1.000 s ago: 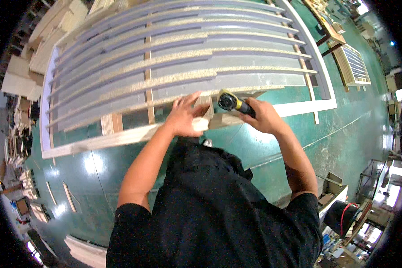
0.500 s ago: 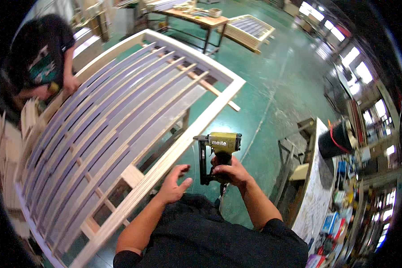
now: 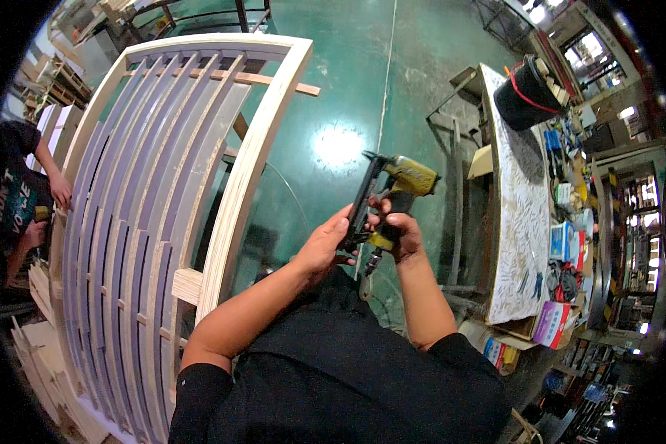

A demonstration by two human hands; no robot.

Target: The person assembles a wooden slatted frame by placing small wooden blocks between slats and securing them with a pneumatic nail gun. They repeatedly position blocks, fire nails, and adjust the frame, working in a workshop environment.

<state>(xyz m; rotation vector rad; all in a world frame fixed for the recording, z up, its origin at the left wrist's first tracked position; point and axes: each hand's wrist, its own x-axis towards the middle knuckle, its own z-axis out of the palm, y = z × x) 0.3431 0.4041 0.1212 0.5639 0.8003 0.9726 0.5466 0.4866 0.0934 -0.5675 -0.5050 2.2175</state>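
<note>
A yellow and black pneumatic nail gun point(image 3: 413, 176) is held in front of my body, its nose pointing up and to the left. Around its handle the fingers of my right hand point(image 3: 408, 240) are closed. My left hand point(image 3: 322, 248) grips the long black magazine from the left, its fingertips partly hidden behind it. An air fitting and hose point(image 3: 372, 265) hang from the handle's base. To the left lies a large pale wooden frame point(image 3: 233, 196) with curved grey-purple slats point(image 3: 172, 122) inside; the gun is apart from it.
At far left, a co-worker's hand point(image 3: 61, 191) rests at the frame's outer edge. On my right stands a long workbench point(image 3: 514, 214) bearing a black bucket point(image 3: 525, 96), boxes point(image 3: 553, 324) and tools. Green floor point(image 3: 333, 89) lies between frame and bench.
My view has turned right, so the frame sits further left. My left hand, open before, has closed on the gun's magazine. The gun has tilted, and my right hand keeps its handle.
</note>
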